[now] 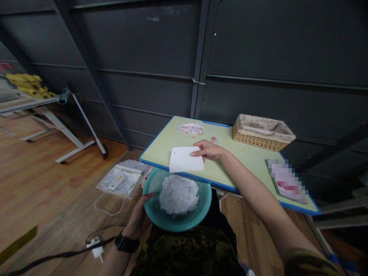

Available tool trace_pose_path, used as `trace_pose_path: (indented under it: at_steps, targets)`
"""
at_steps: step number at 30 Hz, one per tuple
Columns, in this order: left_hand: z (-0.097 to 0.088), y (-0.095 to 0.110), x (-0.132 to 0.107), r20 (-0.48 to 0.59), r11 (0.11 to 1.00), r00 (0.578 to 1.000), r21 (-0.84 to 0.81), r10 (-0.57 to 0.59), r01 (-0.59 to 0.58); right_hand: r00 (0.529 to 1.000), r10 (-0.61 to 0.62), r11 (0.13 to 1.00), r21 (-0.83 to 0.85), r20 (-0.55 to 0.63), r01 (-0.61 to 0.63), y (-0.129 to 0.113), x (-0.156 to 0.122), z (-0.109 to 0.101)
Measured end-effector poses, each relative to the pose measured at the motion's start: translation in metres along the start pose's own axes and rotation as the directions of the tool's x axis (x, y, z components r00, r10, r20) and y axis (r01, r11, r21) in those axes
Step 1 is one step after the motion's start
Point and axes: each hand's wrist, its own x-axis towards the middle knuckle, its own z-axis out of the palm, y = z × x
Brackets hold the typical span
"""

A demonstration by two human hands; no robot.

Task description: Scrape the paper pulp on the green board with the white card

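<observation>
Right hand: the right hand (209, 149) is clamped on a white rectangular sheet (184, 161), thumb on its upper face.
White sheet: at the desk's near edge, left of centre, beyond the basket; whether it touches the desktop cannot be told.
Left hand: the left hand (139, 218), well apart from the right, grips the left rim of a round teal mesh basket (205, 203); its fingers are partly hidden.
Teal basket: below the desk's near edge, holding a heap of whitish flakes (178, 195).
Desk: pale yellow-green top with blue edging (156, 149).
Far left of desk: loose pile of white and pink pieces (189, 128).
Far right of desk: rectangular tan woven basket with fabric lining (260, 143).
Near right of desk: flat item (287, 182), pixelated, contents unreadable.
</observation>
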Motion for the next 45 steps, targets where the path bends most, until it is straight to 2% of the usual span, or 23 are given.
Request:
trace_pose_path:
  at_steps: [2,3,4,6,7,8,9,10,16,19,21,25,29,31,36,40,42,45]
  targets:
    - [-0.002,-0.001,0.001,-0.027,1.0,1.0,0.005,0.006,-0.006,0.974,-0.088,0.996,0.015,-0.208,0.093,0.001,0.0,-0.013]
    - [-0.003,-0.001,0.001,-0.038,1.0,0.999,0.013,0.005,-0.004,0.931,-0.127,0.991,0.002,-0.344,0.136,0.002,0.0,-0.023]
    - [-0.004,-0.002,0.002,-0.047,1.0,0.999,0.024,0.0,0.001,0.862,-0.155,0.986,-0.029,-0.482,0.162,0.005,0.0,-0.033]
    - [-0.005,-0.002,0.002,-0.056,0.999,0.998,0.044,-0.014,0.016,0.658,-0.205,0.979,-0.161,-0.724,0.128,0.011,-0.001,-0.055]
    - [-0.006,-0.003,0.003,-0.059,0.999,0.998,0.05,-0.017,0.02,0.558,-0.25,0.965,-0.253,-0.792,0.073,0.015,-0.002,-0.065]
    - [-0.006,-0.003,0.003,-0.061,0.998,0.998,0.052,-0.019,0.022,0.489,-0.296,0.942,-0.335,-0.82,0.009,0.018,-0.003,-0.073]
    - [-0.006,-0.003,0.004,-0.062,0.999,0.998,0.049,-0.017,0.02,0.447,-0.333,0.915,-0.399,-0.83,-0.061,0.021,-0.005,-0.079]
    - [-0.007,-0.003,0.004,-0.059,0.999,0.998,0.044,-0.015,0.017,0.428,-0.361,0.883,-0.451,-0.828,-0.128,0.023,-0.007,-0.084]
    - [-0.011,-0.004,0.008,-0.037,0.997,0.999,0.07,-0.019,0.022,0.423,-0.387,0.727,-0.554,-0.819,-0.406,0.02,-0.015,-0.088]
    - [-0.01,-0.004,0.007,-0.068,0.996,0.998,0.085,-0.018,0.024,0.419,-0.39,0.661,-0.566,-0.82,-0.492,0.019,-0.016,-0.085]
    - [-0.009,-0.003,0.007,-0.071,0.997,0.997,0.075,-0.021,0.026,0.437,-0.387,0.626,-0.579,-0.812,-0.523,0.019,-0.014,-0.081]
    - [-0.009,-0.004,0.008,-0.035,0.999,0.999,0.041,-0.023,0.025,0.485,-0.394,0.585,-0.621,-0.78,-0.522,0.02,-0.011,-0.074]
    - [-0.011,-0.004,0.009,-0.032,0.999,0.999,0.038,-0.026,0.027,0.45,-0.408,0.596,-0.605,-0.794,-0.528,0.016,-0.01,-0.07]
    - [-0.01,-0.004,0.009,-0.04,0.999,0.999,0.048,-0.023,0.025,0.459,-0.431,0.601,-0.627,-0.777,-0.496,0.014,-0.009,-0.067]
    - [-0.009,-0.004,0.008,-0.099,0.994,0.995,0.107,-0.026,0.037,0.565,-0.473,0.615,-0.713,-0.676,-0.337,0.011,0.002,-0.039]
    - [-0.007,-0.004,0.006,-0.072,0.996,0.997,0.083,-0.031,0.037,0.629,-0.47,0.58,-0.754,-0.619,-0.308,0.01,0.013,-0.015]
    - [-0.007,-0.004,0.004,-0.072,0.995,0.997,0.089,-0.041,0.047,0.63,-0.456,0.561,-0.753,-0.629,-0.345,0.01,0.016,-0.011]
    - [-0.009,-0.004,0.005,-0.078,0.994,0.997,0.109,-0.02,0.029,0.595,-0.432,0.555,-0.72,-0.677,-0.417,0.011,0.014,-0.018]
